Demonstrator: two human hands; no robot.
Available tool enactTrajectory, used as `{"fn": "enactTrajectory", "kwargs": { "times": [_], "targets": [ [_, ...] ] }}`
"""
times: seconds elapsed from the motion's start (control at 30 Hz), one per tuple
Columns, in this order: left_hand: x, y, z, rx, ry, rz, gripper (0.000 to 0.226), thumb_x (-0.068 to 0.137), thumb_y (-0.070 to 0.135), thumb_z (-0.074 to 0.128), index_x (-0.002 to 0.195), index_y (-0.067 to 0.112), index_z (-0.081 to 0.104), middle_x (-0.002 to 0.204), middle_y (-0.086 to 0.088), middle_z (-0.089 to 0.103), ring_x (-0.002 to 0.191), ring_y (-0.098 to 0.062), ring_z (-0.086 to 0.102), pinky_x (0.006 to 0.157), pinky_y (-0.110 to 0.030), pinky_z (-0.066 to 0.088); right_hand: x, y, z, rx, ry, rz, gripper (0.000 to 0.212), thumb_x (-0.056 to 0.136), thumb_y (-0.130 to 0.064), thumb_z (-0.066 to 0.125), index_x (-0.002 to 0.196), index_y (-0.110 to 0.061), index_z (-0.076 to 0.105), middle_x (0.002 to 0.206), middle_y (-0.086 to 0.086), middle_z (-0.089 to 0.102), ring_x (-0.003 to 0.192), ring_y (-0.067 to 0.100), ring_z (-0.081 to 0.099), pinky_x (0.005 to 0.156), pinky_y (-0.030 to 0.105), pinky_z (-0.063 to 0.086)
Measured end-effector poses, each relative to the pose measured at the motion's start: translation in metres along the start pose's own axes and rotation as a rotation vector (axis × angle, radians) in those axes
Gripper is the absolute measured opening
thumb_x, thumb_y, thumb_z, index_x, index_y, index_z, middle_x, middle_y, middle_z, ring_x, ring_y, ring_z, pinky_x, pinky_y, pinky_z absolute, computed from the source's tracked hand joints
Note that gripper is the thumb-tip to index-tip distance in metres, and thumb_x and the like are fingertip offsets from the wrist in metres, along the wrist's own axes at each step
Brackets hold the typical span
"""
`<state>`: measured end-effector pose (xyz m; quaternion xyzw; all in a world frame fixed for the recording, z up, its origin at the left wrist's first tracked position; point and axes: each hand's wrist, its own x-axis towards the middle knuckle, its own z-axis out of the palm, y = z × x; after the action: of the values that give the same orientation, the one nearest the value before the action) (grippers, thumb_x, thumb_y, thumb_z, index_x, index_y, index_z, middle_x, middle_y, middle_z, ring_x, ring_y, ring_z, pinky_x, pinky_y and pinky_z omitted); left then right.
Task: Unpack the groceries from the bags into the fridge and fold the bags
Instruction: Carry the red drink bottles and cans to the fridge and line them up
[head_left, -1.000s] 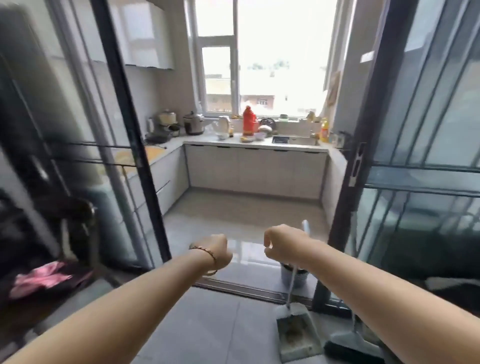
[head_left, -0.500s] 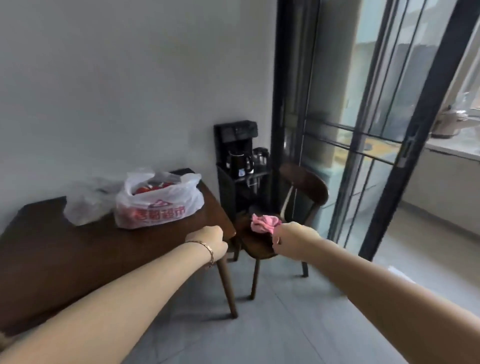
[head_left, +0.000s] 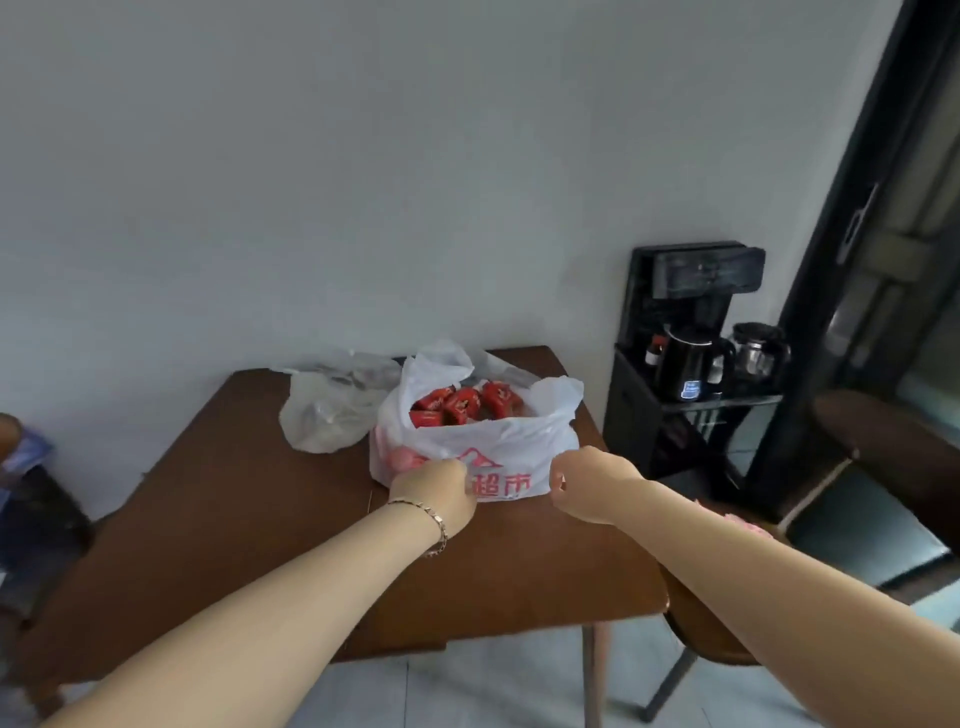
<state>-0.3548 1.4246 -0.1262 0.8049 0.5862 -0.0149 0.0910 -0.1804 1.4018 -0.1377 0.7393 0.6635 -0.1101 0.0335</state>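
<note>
- We found the left hand (head_left: 434, 488) curled against the white bag (head_left: 498, 441); hold undetermined.
- The right hand (head_left: 579, 483) was fisted, empty, just beside the bag.
- Red packets (head_left: 457, 402) lay inside, beyond both hands.

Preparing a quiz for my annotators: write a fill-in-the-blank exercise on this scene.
1. The white bag with red print stands on the brown ____.
2. The packets showing inside it are coloured ____.
3. The bracelet sits on the person's ____ wrist.

Missing words: table; red; left.
</note>
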Motion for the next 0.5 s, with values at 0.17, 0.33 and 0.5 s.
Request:
{"fn": "enactTrajectory", "kwargs": {
  "times": [0.17,0.33,0.5],
  "targets": [
    [0.1,-0.034,-0.021,-0.031,0.132,0.012,0.024,0.095,0.025,0.04,0.108,0.017,0.057,0.113,-0.002,0.055,0.096,-0.023,0.058,0.079,-0.032,0.046,0.123,-0.01,-0.024,0.014,0.004,-0.064,0.029,0.098,-0.022,0.037,0.118,-0.016,0.058,0.091,0.001,0.057,0.075,0.018,0.052,0.047,0.02,0.03],
    [0.187,-0.075,-0.01,0.01,0.266,0.174,0.029,0.09,0.013,0.045,0.113,0.015,0.063,0.138,-0.003,0.041,0.112,-0.027,0.049,0.096,-0.038,0.041,0.215,-0.025,-0.013,0.04,-0.013,-0.055,0.025,0.098,-0.022,0.041,0.11,-0.012,0.06,0.079,0.0,0.05,0.068,0.016,0.049,0.055,0.021,0.04],
    [0.28,-0.094,0.006,0.346,0.117,0.41,0.027,0.093,0.019,0.045,0.112,0.019,0.065,0.158,-0.001,-0.006,0.145,-0.024,-0.011,0.115,-0.046,-0.008,0.288,-0.038,0.024,0.1,0.008,-0.056,0.025,0.094,-0.022,0.044,0.114,-0.014,0.058,0.119,0.004,0.058,0.106,0.024,0.058,0.089,0.034,0.05]
  ]
}}
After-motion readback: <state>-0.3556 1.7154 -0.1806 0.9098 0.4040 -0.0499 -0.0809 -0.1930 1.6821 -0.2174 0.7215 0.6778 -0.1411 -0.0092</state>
